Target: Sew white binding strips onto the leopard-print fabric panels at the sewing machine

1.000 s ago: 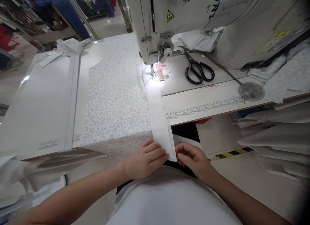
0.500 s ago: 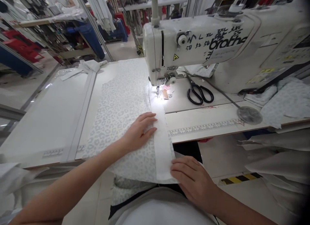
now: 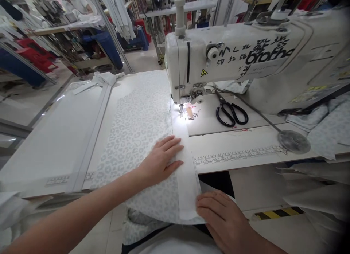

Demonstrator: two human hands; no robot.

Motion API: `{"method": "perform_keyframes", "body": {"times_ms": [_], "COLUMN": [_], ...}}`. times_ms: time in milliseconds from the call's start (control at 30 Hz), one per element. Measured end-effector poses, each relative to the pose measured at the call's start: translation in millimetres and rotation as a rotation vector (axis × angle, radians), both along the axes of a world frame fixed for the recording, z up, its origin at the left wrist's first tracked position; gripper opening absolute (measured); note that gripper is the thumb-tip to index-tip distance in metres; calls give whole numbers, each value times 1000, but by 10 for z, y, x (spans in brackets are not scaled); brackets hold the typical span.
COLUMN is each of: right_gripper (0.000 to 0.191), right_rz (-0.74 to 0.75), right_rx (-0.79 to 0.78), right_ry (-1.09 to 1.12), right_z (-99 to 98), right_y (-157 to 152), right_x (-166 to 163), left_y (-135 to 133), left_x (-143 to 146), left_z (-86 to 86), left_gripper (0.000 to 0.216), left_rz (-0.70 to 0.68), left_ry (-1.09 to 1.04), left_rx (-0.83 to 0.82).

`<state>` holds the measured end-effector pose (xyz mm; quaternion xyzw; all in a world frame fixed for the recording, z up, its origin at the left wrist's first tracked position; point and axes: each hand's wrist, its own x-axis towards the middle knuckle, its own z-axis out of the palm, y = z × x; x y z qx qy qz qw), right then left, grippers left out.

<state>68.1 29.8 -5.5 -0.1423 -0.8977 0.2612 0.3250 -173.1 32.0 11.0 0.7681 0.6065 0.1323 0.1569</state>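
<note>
A pale leopard-print fabric piece [image 3: 136,130] lies over the table's front and hangs past its edge. Along its right side runs a plain white strip [image 3: 186,181], which passes up under the lit presser foot [image 3: 181,109] of the sewing machine [image 3: 232,50]. My left hand [image 3: 161,161] rests flat and open on the print, its fingertips on the strip. Lower right, my right hand [image 3: 222,214] grips the near right edge of the fabric, the thumb hidden beneath.
Black-handled scissors [image 3: 232,113] lie right of the needle. A ruler scale [image 3: 237,155] marks the table edge, with a round clear disc on a rod [image 3: 294,141] beside it. More printed fabric [image 3: 330,126] is piled at right. A long pale strip [image 3: 95,133] crosses the table's left side.
The whole view has shifted slightly, so the machine and table appear lower and farther right. Both hands keep nearly the same places on the fabric.
</note>
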Motion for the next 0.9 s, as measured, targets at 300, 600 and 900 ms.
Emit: {"method": "perform_keyframes", "body": {"times_ms": [300,600,900], "right_gripper": [24,25,28], "right_rz": [48,78,54], "right_rx": [71,229,318], "right_ry": [-72,-151,-184], "right_z": [94,58,52], "right_y": [477,958,1404], "right_x": [-292,-581,-853], "left_y": [480,289,755], "left_x": [-341,-61,-505], "left_z": [-35,21,-91], "left_gripper": [51,28,17], "left_rz": [-65,-33,-119], "left_ry": [19,-323,-259], "left_rx": [124,163,191]}}
